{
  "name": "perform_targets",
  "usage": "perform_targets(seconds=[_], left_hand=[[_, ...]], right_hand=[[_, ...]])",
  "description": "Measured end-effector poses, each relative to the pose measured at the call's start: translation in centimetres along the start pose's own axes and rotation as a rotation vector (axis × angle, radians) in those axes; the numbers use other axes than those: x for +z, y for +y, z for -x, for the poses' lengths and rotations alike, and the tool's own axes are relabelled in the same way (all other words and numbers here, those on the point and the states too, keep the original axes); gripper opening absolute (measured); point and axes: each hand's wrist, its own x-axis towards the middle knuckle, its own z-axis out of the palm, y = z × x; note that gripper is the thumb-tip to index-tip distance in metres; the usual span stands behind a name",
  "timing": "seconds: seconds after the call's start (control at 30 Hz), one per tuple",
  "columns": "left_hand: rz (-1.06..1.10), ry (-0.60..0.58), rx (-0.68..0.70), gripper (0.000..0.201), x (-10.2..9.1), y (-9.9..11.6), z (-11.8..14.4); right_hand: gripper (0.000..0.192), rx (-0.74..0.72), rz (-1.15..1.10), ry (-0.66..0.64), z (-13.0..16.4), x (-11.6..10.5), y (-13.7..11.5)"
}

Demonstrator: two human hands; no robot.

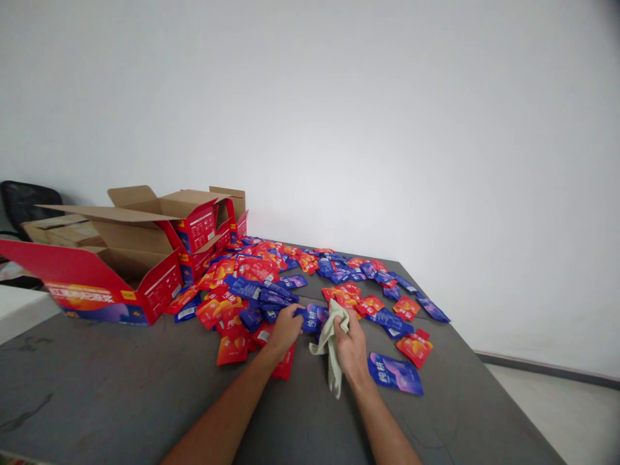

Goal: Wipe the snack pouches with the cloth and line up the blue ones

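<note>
Blue packet (312,319) lay pinched at its left edge by the left hand (285,328), whose fingers were curled closed on it, at the near edge of the heap in the middle of the table. White characters were printed on its face, too small to read with confidence; the same white characters showed on another blue packet (395,373) lying flat and alone just right of the right hand (351,345). The right hand was closed around a pale greenish cloth (330,343), bunched at the top by the fingers and hanging in a loose tail down toward the near side, touching the held packet's right edge.

Red and blue packets (271,274) were scattered in a wide pile from the far left to the right edge of the grey table (121,381), whose top looked scuffed and marked. At the left stood open red cardboard boxes (130,271) with flaps raised, brown inside; an orange and purple picture with white writing ran along the nearest box, and white label panels of fine print sat on the ends, none legible. Behind everything rose a plain white wall (363,116). A dark chair back (26,203) showed at the far left, and a pale floor (571,413) lay at the near right.
</note>
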Motion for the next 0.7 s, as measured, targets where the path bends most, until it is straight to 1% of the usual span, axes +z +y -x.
perform_targets(seconds=[0.1,0.13,0.27,0.33,0.43,0.53,0.6,0.7], left_hand=[[0.189,-0.015,-0.037,0.011,0.1,0.4,0.1],[0.251,-0.012,-0.061,0.008,0.2,0.5,0.2],[0.467,0.024,-0.151,0.025,0.3,0.7,0.2],[0.555,0.007,-0.169,0.032,0.3,0.7,0.2],[0.632,-0.018,-0.169,0.038,0.2,0.6,0.2],[0.664,-0.032,-0.183,0.04,-0.1,0.8,0.2],[0.69,-0.115,-0.177,0.038,-0.3,1.3,0.5],[0.677,-0.339,-0.083,0.032,-0.1,2.2,1.0]], right_hand=[[0.039,-0.008,0.012,-0.054,0.2,0.2,-0.3],[0.039,-0.013,0.014,-0.067,0.3,0.3,-0.4],[0.035,-0.064,0.006,-0.144,0.5,0.6,-0.9],[0.035,-0.116,0.001,-0.17,0.6,0.8,-0.9],[0.035,-0.192,0.032,-0.141,0.5,1.1,-0.6],[0.033,-0.195,0.075,-0.136,0.5,1.2,-0.3],[0.033,-0.153,0.068,-0.166,0.5,1.2,-0.3],[0.032,-0.075,0.031,-0.18,0.6,1.1,-0.5]])
